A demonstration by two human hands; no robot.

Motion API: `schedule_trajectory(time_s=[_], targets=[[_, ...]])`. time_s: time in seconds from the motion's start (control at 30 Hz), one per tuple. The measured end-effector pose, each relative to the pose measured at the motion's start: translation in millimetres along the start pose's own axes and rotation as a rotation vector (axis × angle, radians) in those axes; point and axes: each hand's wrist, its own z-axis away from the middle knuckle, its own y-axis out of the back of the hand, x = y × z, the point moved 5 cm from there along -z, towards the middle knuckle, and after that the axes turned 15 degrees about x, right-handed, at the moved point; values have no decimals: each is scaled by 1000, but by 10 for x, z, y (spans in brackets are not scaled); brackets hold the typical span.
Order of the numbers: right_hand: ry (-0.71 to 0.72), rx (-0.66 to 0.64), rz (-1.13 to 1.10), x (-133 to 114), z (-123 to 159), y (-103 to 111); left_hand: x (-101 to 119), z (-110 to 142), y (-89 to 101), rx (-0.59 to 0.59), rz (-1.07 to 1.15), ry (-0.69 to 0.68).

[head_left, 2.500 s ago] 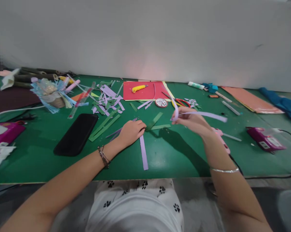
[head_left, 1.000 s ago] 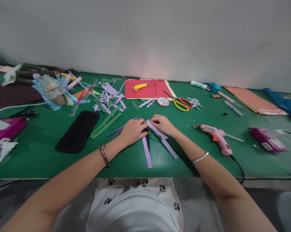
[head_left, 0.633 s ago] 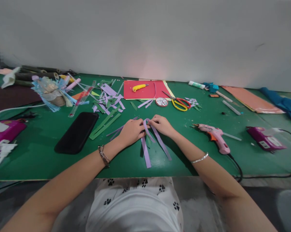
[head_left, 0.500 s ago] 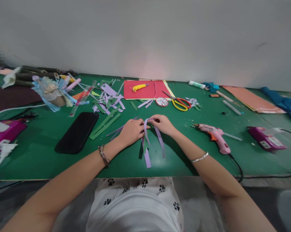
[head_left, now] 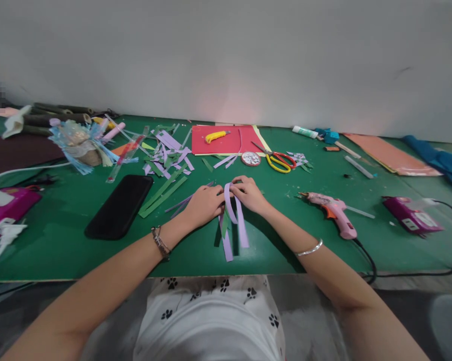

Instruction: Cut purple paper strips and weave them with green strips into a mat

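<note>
Close together over the middle of the table, both hands work on purple paper strips (head_left: 242,225). My left hand (head_left: 208,204) is closed on the strips, with a green paper strip (head_left: 225,224) hanging among them; its fingertips are partly hidden. My right hand (head_left: 250,194) pinches a purple strip that bends over in a loop and hangs down toward the table's front edge. More purple strips (head_left: 181,203) lie behind my left hand. Long green paper strips (head_left: 162,195) rest to its left.
A black phone (head_left: 120,206) lies to the left. At the right is a pink glue gun (head_left: 333,210) with its cord. Behind the hands are scissors (head_left: 274,159), a round container (head_left: 250,159), a yellow cutter (head_left: 216,136) on red paper (head_left: 203,146), and a pile of paper scraps (head_left: 169,150).
My right hand has shifted slightly left, closer to my left hand. The purple strip's hanging end has swung left, and its loop is tighter.
</note>
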Motion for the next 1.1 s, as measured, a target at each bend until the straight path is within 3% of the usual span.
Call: schedule_trajectory(time_s=[0.23,0.47,0.8,1.1], targets=[[-70,-13,-5,61,4,26,4,8,39,82,24,-20],[-101,-50,-132,51,5,38,2,10,18,73,19,-26],[24,-238,-145,-54,-24,-8,-9,5,-18,75,38,-34],[-24,-243,-164,-55,-18,-26,-18,-40,-17,79,58,-11]])
